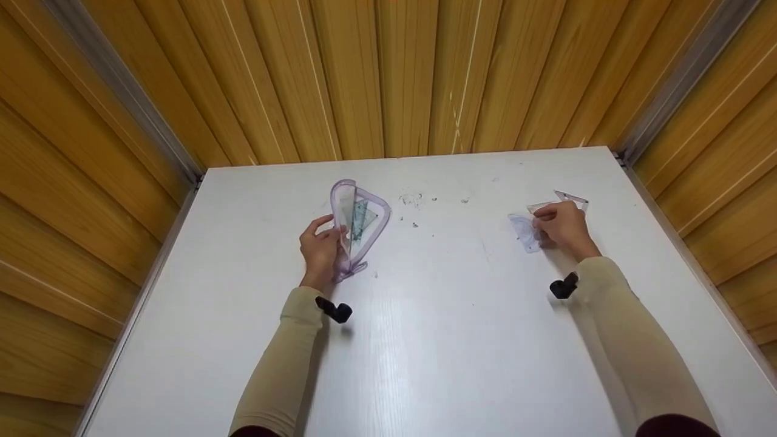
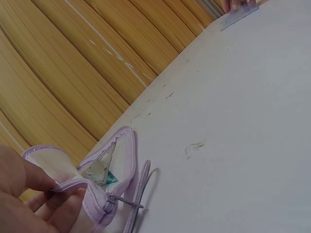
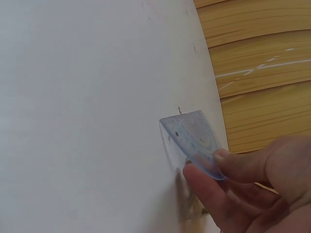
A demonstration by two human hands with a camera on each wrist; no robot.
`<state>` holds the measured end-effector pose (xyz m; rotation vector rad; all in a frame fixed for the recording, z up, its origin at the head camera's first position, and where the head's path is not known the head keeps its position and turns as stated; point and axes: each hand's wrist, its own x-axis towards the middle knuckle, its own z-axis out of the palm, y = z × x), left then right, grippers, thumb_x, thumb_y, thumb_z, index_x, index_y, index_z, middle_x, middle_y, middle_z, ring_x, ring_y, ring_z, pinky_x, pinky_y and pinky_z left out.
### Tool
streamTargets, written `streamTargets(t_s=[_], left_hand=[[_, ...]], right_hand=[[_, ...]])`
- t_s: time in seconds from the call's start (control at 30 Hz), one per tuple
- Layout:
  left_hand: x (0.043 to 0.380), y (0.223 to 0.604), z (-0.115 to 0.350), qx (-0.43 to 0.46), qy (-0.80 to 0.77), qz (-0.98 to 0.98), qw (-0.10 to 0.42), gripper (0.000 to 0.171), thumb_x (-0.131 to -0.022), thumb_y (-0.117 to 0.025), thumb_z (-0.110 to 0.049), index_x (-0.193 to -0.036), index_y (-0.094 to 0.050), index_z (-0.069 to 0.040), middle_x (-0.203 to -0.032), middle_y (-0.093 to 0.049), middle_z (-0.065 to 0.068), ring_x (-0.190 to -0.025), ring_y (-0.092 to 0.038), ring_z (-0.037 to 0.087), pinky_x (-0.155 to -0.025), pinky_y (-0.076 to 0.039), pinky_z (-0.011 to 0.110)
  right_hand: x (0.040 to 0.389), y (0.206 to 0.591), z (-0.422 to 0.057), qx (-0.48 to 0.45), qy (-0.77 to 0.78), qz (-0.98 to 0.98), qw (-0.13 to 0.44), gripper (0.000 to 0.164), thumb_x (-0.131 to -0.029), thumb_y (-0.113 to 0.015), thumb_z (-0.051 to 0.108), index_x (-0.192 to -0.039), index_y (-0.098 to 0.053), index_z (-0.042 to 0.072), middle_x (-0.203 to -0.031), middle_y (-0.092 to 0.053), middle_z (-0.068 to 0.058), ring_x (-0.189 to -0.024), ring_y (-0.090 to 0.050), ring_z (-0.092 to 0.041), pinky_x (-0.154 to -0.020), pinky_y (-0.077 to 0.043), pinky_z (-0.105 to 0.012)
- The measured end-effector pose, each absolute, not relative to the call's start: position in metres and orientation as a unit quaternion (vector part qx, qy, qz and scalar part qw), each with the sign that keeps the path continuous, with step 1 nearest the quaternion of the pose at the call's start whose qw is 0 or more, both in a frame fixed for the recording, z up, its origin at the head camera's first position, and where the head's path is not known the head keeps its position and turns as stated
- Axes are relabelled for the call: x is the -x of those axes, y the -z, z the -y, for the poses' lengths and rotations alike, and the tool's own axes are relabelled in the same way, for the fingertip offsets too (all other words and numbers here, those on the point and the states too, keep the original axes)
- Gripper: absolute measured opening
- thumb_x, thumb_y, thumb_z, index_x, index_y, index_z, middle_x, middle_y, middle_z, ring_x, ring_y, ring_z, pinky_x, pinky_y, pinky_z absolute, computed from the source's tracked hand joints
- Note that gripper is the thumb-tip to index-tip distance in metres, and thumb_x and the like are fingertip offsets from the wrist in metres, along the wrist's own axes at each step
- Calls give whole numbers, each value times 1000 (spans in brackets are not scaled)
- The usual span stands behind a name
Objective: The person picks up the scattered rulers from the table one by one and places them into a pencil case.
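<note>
At left in the head view, my left hand [image 1: 320, 250] pinches the edge of a mesh zip pouch with a lilac border [image 1: 386, 213], its mouth spread apart. Inside lie clear and teal set squares [image 1: 364, 217]. The left wrist view shows my thumb and fingers on the zipped edge [image 2: 73, 183], close to the strap [image 2: 139, 196]. On the right side of the table, my right hand [image 1: 564, 227] holds a clear bluish protractor [image 3: 194, 136] between thumb and fingers, tilted above the white surface. Just beyond that hand is a clear set square [image 1: 572, 197], partly hidden by it.
The white table [image 1: 425, 340] ends at a wood-patterned panel wall [image 1: 400, 79] at the back, with similar panels on both sides. Dark scuffs [image 1: 411, 199] mark the tabletop between the hands. A small black camera sits on each wrist.
</note>
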<state>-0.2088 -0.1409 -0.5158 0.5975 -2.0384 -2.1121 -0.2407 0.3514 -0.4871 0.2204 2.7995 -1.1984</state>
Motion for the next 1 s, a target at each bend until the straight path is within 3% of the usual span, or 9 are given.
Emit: streamTargets(t_s=[0.27, 0.67, 1.0], left_hand=[[208, 514, 141, -206, 704, 677, 66, 35, -97, -69, -5, -131, -67, -13, -107, -75, 13, -94, -71, 24, -73, -56, 28], [208, 514, 143, -205, 714, 666, 68, 33, -96, -68, -2, -128, -68, -13, -107, -76, 13, -97, -72, 25, -72, -56, 26], [209, 515, 142, -192, 712, 671, 78, 34, -97, -65, -2, -130, -67, -9, -106, -76, 14, -90, -73, 24, -64, -54, 24]], right_hand=[[238, 486, -352, -107, 440, -888, 80, 33, -97, -68, 2, -129, -66, -2, -114, -67, -23, -79, -70, -18, -68, -61, -34], [240, 478, -344, -127, 507, -851, 46, 37, -99, -67, 7, -135, -64, -1, -119, -64, -20, -82, -73, -15, -75, -60, -36], [245, 469, -336, -128, 542, -830, 38, 39, -98, -69, 5, -136, -63, 1, -116, -63, -16, -85, -72, -15, -76, -60, -37]])
